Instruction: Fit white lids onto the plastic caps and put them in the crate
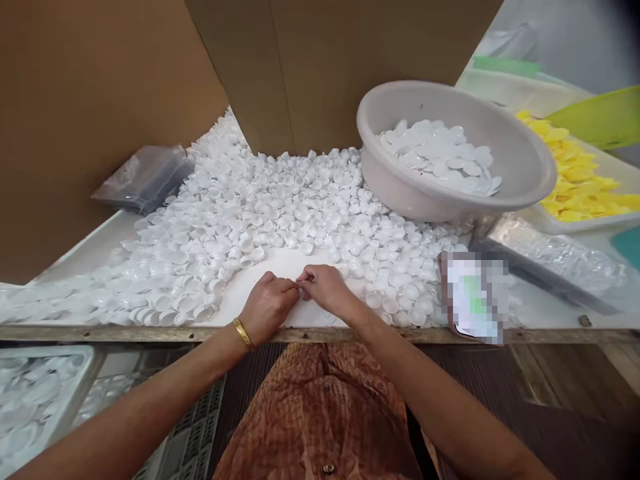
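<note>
My left hand (270, 304) and my right hand (323, 287) meet over the bare patch of white tabletop (250, 283) near the front edge. The fingers of both are closed in a pinch, their tips close together. Something small and clear may show just below the fingertips, but I cannot make out what it is. Around the bare patch spreads a wide heap of small white plastic cup-shaped pieces (300, 200), reaching back to the cardboard. The nearest of these pieces lie a little to each side of my hands.
A large grey basin (400, 193) holds flat white oval pieces (440, 153) at the back right. Cardboard (320, 73) stands behind the heap. Plastic bags (145, 177) lie left, a phone (470, 297) right, yellow pieces (575, 173) beyond. A white crate (75, 373) sits below left.
</note>
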The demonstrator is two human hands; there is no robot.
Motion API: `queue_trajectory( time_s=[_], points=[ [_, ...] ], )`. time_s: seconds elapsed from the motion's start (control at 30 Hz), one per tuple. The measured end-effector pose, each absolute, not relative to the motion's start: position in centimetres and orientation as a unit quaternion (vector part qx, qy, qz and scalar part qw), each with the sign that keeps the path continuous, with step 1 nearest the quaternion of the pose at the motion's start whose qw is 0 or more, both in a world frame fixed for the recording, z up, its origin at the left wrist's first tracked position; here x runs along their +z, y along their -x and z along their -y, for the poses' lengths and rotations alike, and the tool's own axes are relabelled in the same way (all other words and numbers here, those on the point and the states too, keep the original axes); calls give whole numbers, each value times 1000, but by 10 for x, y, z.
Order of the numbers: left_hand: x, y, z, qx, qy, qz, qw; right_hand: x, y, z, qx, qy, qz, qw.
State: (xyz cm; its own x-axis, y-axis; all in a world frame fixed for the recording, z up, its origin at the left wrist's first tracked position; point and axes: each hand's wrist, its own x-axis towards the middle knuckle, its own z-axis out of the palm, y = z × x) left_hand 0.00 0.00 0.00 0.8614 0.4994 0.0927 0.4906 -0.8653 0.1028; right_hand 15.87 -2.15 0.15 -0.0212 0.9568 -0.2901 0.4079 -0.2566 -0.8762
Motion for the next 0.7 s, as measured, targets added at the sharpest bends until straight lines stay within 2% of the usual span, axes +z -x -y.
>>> queue_trajectory(
  time_s=[0.07, 0.13, 0.23, 0.33, 0.47, 0.6, 0.63, 0.7],
  points=[
    [1, 3, 1, 61, -960, -266, 55, 10, -172, 31, 443, 640, 545, 312],
    [1, 8, 2, 78, -954, -277, 83, 18, -190, 41, 354, 665, 578, 313],
    [-2, 14, 5, 115, -941, -291, 129, 21, -212, 52, 219, 678, 666, 223],
    [-5, 14, 9, 144, -919, -321, 177, 13, -217, 54, 159, 649, 734, 118],
    [-1, 13, 9, 212, -816, -419, 337, 3, -209, 50, 85, 637, 766, 30],
    [9, 21, 5, 259, -654, -491, 515, 5, -205, 48, 45, 627, 778, -7],
    [10, 23, 4, 260, -643, -498, 521, 5, -205, 48, 44, 627, 778, -8],
    [12, 27, 2, 255, -688, -502, 458, 7, -206, 48, 69, 639, 766, 18]
  ],
)
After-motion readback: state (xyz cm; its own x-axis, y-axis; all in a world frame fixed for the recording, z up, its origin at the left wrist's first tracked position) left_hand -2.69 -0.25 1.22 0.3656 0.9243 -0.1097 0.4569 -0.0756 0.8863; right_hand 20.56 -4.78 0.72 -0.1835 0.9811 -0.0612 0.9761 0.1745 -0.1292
